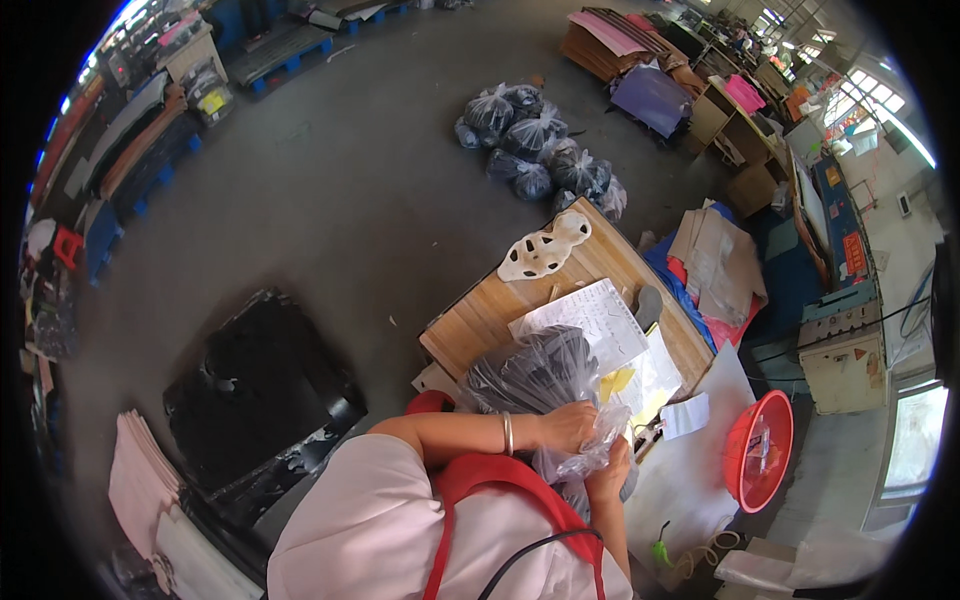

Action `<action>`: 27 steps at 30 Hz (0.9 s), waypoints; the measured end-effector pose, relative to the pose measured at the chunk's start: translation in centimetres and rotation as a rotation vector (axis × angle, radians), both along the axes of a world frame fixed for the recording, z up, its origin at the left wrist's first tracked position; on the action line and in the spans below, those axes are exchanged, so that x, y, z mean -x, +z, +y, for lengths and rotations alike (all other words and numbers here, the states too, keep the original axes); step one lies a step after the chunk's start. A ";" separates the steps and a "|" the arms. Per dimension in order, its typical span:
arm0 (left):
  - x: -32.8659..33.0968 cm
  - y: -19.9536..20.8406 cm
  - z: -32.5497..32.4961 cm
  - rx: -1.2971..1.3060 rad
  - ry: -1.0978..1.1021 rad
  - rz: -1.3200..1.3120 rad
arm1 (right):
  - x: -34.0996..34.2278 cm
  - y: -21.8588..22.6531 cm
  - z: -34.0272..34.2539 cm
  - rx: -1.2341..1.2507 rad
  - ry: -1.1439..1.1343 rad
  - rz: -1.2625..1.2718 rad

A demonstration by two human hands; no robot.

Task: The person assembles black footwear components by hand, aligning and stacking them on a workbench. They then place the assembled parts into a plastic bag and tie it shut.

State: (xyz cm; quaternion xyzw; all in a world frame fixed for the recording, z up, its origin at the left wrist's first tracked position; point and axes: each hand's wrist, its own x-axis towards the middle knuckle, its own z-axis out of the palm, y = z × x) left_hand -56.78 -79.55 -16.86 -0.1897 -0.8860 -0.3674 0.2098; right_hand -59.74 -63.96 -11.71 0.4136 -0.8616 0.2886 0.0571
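Note:
A clear plastic bag with dark contents rests at the near edge of the wooden table, close to my body. My left hand, a bracelet at its wrist, is closed around the gathered neck of this bag. Lower and to the right, my right hand grips the loose crumpled top of the same bag. The plastic hides some of the fingers. Handwritten paper sheets lie just beyond the bag, with a yellow slip beside it. What exactly the dark contents are, I cannot make out.
A cream piece with cut-out holes lies at the far end of the wooden table. Several tied bags sit on the floor beyond. At right stands a red basin; at left, a black-covered block.

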 end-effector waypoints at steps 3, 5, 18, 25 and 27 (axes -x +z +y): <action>0.8 -2.5 1.1 0.161 0.015 -0.208 | 0.7 0.2 0.3 -0.410 -0.100 0.055; 1.1 -3.4 1.1 0.350 0.024 -0.256 | 0.9 0.1 0.2 -0.352 -0.194 -0.135; -0.1 1.4 -2.7 -0.368 -0.319 -0.550 | -3.0 -1.9 -1.0 0.507 -0.233 -0.642; 3.8 2.4 -2.7 -0.255 -0.327 -0.585 | -2.9 -0.6 -0.4 0.042 0.090 -0.040; 4.8 2.7 -2.5 -0.023 -0.388 -0.627 | -3.0 0.7 -0.5 -0.011 0.116 0.030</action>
